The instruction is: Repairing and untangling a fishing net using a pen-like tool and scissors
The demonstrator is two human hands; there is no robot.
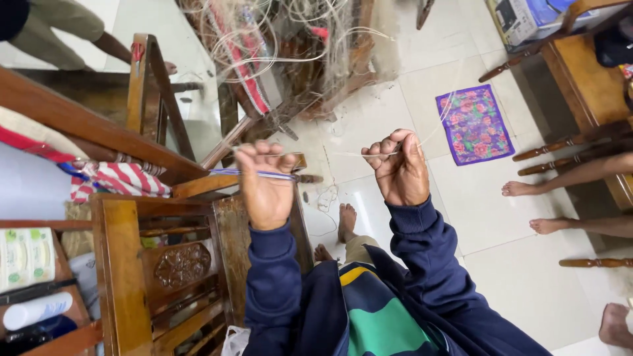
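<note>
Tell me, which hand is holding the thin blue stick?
The left hand. Its fingers close around the thin blue stick, while the right hand pinches only pale thread.

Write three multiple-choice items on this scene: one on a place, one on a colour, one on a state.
1. Where does the floral mat lie?
A. on the tiled floor
B. on a chair
C. on a table

2. What colour are the person's sleeves?
A. red
B. navy blue
C. white

3. How is the right hand?
A. open and flat
B. resting on the floor
C. closed on a thin line

Answers: 1 A, the mat lies flat on the tiles. 2 B, both cuffs are navy. 3 C, the fingers curl round the line.
</note>
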